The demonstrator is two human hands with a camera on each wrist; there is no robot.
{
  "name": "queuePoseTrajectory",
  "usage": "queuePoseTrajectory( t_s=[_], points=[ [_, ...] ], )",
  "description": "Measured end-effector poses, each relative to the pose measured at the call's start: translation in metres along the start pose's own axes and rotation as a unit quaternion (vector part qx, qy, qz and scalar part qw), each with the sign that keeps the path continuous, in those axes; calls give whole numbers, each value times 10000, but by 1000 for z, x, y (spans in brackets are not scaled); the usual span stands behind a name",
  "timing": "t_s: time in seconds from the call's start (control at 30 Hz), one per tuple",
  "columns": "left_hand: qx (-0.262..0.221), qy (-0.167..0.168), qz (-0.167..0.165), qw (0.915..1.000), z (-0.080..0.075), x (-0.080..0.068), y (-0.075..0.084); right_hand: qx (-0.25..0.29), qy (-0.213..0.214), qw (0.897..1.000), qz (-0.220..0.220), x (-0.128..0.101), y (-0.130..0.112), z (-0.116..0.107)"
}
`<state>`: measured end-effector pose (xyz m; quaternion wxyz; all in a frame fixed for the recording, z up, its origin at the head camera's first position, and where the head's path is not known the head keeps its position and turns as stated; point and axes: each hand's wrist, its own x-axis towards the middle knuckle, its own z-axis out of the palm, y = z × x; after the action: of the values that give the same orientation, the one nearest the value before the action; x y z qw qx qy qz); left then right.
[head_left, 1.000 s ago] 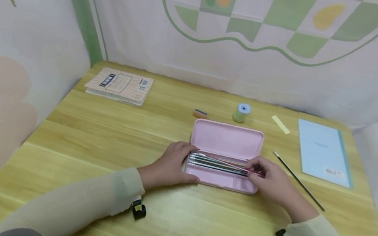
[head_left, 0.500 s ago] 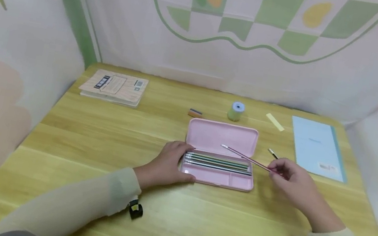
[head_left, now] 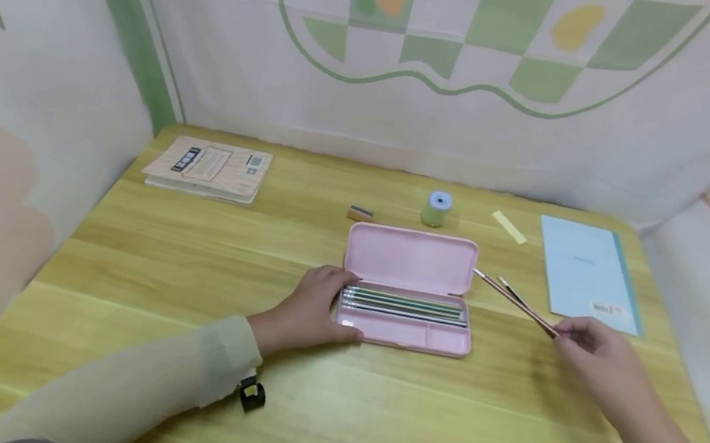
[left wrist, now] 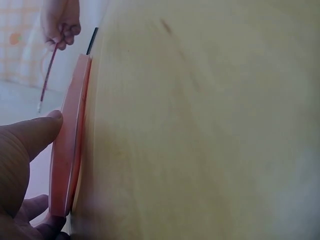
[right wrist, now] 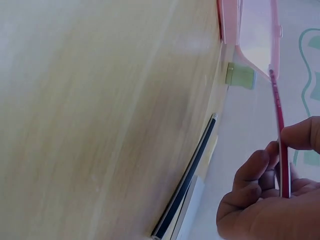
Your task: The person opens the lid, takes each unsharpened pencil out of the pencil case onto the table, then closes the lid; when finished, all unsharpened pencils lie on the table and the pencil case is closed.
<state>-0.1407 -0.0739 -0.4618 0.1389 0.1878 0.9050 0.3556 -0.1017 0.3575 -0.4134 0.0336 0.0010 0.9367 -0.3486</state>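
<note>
An open pink pencil case [head_left: 393, 331] lies mid-table, its lid raised at the back and several pencils [head_left: 404, 305] in its long compartment. My left hand [head_left: 307, 308] grips the case's left end, thumb on the front edge and fingers toward the back. To the right of the case, my right hand [head_left: 606, 377] pinches a red pencil [head_left: 512, 298] by one end, between thumb and fingers. The pencil's silver tip points left toward the lid. Beneath it, a black pencil [right wrist: 185, 175] rests on the table, partly hidden in the head view by the red one.
Behind the case are a small orange and blue eraser [head_left: 359, 214], a green and blue cylindrical container [head_left: 437, 211] and a pale yellow strip [head_left: 509, 226]. A light blue notebook [head_left: 585, 270] lies at the right, a beige book [head_left: 207, 168] at the back left. Fabric walls enclose the table.
My right hand has lifted the red pencil out of the case and carried it to the right, above the black pencil. The left hand has stayed on the case.
</note>
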Motion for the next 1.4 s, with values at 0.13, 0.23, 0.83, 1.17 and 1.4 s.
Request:
queuePoseTrajectory(
  t_s=[0.13,0.23,0.83,1.17,1.4],
  points=[
    [1,-4,-5,10000,1,0,-2,-339,-103,9990,283,1,5,-3],
    [-14,0,4,10000,2,0,-2,-456,-153,9981,394,4,7,-4],
    [-62,-27,33,10000,0,1,-1,-596,-333,9953,693,9,20,-3],
    [-88,-25,-7,10000,0,0,0,-820,-365,9935,702,10,29,-5],
    [-69,-36,12,10000,-1,0,0,-925,-562,9903,870,11,32,-7]
  ],
)
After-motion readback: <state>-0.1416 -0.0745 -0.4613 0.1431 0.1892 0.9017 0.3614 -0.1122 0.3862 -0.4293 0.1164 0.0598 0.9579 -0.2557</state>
